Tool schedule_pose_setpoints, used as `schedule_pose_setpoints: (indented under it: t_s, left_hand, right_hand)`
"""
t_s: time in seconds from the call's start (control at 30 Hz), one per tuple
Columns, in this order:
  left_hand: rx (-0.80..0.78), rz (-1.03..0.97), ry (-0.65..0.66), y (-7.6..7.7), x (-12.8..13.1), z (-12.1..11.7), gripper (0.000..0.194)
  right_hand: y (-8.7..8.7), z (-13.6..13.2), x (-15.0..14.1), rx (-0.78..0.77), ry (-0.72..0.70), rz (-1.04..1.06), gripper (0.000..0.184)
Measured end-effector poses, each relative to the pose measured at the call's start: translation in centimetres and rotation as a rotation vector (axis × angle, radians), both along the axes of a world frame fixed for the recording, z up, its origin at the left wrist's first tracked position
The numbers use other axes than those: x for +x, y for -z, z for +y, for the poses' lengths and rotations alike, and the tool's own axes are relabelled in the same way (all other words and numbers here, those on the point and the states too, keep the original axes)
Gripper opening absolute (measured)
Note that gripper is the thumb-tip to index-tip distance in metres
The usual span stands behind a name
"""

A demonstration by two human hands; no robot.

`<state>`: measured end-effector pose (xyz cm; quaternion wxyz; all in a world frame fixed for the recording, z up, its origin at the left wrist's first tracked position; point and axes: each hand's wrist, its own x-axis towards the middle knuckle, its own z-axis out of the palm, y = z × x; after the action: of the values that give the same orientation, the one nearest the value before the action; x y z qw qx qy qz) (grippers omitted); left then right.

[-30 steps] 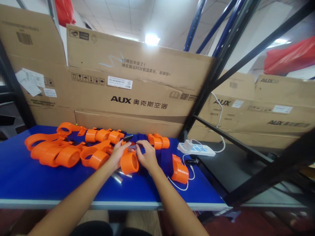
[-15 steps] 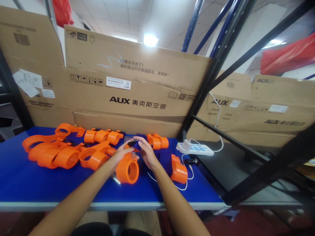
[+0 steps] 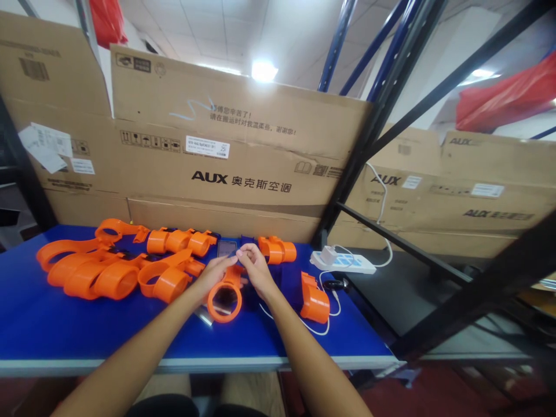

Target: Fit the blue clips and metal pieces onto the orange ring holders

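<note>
An orange ring holder between my two hands, over the blue tabletop.
My left hand (image 3: 216, 272) closes around the upper end of the orange ring holder (image 3: 225, 302), and my right hand (image 3: 255, 267) has thumb and fingertips pinched together beside the left fingertips; a thin dark piece seems to sit there, though blur hides its outline. The holder's smooth, glossy plastic ring hangs open toward me, round and thick-rimmed, just above the smooth blue tabletop (image 3: 143, 339). Near it lie a shiny flat metal strip (image 3: 204, 317) and a dark-screened phone (image 3: 226, 249). More orange plastic holders (image 3: 115, 280) crowd the left side; a white power strip (image 3: 347, 263) lies to the right, and printed brown corrugated cardboard (image 3: 243, 150) stands behind.
</note>
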<state>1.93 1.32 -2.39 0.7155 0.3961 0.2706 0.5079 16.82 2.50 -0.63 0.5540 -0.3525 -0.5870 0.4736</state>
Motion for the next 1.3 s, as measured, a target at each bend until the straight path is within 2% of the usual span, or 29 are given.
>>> schedule_pose_setpoints:
  t_s: [0.17, 0.3, 0.43, 0.5, 0.57, 0.63, 0.7, 0.77, 0.87, 0.97, 1.1, 1.3]
  left_hand:
    - [0.022, -0.001, 0.003, 0.2, 0.0, 0.1, 0.032]
    - [-0.001, 0.001, -0.026, 0.2, 0.1, 0.1, 0.028]
    - [-0.088, -0.099, 0.022, -0.8, -0.2, 0.2, 0.034]
    - [-0.119, -0.204, 0.046, -1.6, -0.6, 0.1, 0.043]
    - [-0.128, -0.300, 0.016, -2.3, -1.1, -0.1, 0.047]
    - [-0.133, -0.355, -0.034, -2.7, -1.4, -0.3, 0.047]
    - [-0.142, -0.360, -0.074, -2.9, -1.6, -0.5, 0.046]
    - [-0.142, -0.340, -0.107, -2.7, -1.7, -0.5, 0.045]
    - [-0.122, -0.345, -0.157, -2.3, -1.9, -0.2, 0.043]
    - [-0.120, -0.405, -0.169, -2.0, -2.3, 0.1, 0.044]
    - [-0.148, -0.465, -0.176, -2.0, -2.7, 0.3, 0.049]
    - [-0.135, -0.436, -0.175, -1.9, -2.7, 0.3, 0.049]
  right_hand:
    - [-0.2, 0.1, -0.1, 0.048, 0.000, 0.010, 0.035]
    - [-0.1, -0.1, -0.3, 0.018, 0.025, -0.013, 0.036]
    - [0.2, 0.3, -0.1, 0.021, 0.075, -0.018, 0.038]
    - [0.2, 0.9, 0.6, 0.093, 0.191, 0.006, 0.039]
    - [0.2, 1.5, 1.6, 0.184, 0.382, -0.007, 0.035]
    - [0.2, 2.0, 2.7, 0.269, 0.560, -0.096, 0.032]
    - [0.3, 2.2, 3.6, 0.339, 0.650, -0.263, 0.030]
    - [0.5, 2.1, 3.8, 0.404, 0.636, -0.490, 0.027]
    - [1.1, 1.9, 3.3, 0.485, 0.499, -0.871, 0.023]
    - [1.5, 1.8, 2.6, 0.493, 0.447, -1.154, 0.026]
    - [1.5, 2.2, 2.1, 0.436, 0.425, -1.344, 0.032]
    - [1.8, 2.9, 2.0, 0.389, 0.367, -1.428, 0.033]
